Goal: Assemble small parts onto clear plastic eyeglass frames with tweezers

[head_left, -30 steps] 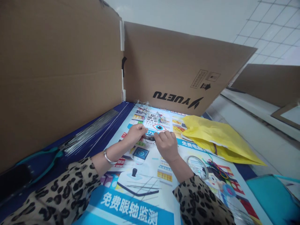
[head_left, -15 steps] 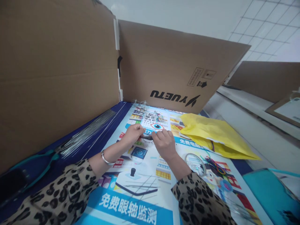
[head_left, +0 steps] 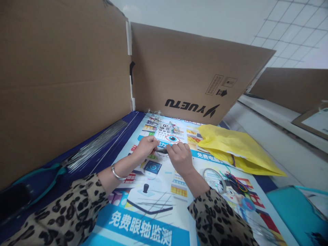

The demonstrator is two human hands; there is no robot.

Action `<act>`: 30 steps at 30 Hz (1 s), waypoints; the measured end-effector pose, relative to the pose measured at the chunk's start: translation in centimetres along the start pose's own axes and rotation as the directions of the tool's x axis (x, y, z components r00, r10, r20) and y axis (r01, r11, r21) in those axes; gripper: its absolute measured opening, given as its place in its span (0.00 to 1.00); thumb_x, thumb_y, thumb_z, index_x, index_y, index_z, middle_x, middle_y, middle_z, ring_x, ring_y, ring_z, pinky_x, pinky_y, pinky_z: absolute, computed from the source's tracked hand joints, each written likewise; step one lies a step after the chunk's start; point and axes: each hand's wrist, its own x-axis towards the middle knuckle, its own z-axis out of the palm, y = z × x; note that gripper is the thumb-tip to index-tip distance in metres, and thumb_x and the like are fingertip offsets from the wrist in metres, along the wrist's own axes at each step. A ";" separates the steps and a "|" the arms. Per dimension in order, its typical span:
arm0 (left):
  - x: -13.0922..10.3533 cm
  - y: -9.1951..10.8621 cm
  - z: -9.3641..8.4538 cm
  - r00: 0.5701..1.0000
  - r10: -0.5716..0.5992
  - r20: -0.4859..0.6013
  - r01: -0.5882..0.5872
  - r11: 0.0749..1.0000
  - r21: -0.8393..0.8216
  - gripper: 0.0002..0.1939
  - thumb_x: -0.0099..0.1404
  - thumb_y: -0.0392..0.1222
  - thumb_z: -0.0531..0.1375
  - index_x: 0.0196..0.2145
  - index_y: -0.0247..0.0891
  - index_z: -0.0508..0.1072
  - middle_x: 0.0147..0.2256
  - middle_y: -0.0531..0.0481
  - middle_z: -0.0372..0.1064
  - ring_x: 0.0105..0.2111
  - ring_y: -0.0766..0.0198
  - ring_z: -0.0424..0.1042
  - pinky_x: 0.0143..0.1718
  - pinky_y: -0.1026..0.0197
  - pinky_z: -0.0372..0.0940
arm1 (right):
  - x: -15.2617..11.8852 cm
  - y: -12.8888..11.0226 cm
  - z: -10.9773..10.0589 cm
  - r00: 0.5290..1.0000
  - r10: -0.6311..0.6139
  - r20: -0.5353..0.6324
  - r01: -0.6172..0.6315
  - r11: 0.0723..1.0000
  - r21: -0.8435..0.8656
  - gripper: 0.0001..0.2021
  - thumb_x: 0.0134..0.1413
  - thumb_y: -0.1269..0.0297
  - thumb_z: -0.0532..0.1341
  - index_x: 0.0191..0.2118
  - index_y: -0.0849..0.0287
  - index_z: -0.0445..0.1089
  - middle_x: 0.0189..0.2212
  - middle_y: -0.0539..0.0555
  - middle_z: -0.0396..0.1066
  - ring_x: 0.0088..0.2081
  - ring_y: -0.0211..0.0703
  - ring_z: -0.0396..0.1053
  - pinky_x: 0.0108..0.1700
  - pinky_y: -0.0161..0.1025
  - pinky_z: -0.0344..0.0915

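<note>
My left hand (head_left: 147,147), with a silver bangle on the wrist, pinches the left end of a small dark, slender item (head_left: 162,150). At its other end my right hand (head_left: 180,157) is closed, knuckles up. The fingers cover much of this item, so its kind cannot be made out. Both hands are just above a printed poster sheet (head_left: 151,223), near its eye-chart picture. Thin straight wires (head_left: 160,205) lie across the sheet nearer to me, and a tangle of fine wire with small coloured bits (head_left: 174,128) lies beyond my hands.
A bundle of silver wires (head_left: 96,145) lies at the left by a teal-edged dark object (head_left: 17,198). To the right are a clear ring-shaped coil (head_left: 222,177), coloured cords (head_left: 238,181), a yellow bag (head_left: 238,147) and a teal pouch (head_left: 294,212). Cardboard panels (head_left: 189,71) stand behind and left.
Both hands stay in nearly the same place with the same grip. The dark item between them now looks slightly more level; the whole view has shifted a little.
</note>
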 end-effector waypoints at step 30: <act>-0.2 0.7 -1.5 0.854 0.447 0.266 -0.517 0.680 0.520 0.08 0.61 0.40 0.49 0.26 0.38 0.64 0.23 0.55 0.64 0.25 0.69 0.62 0.29 0.67 0.56 | 1.3 -0.8 -0.6 0.727 0.123 0.676 -0.327 0.927 0.183 0.06 0.51 0.63 0.55 0.31 0.55 0.68 0.29 0.52 0.72 0.30 0.41 0.68 0.27 0.35 0.52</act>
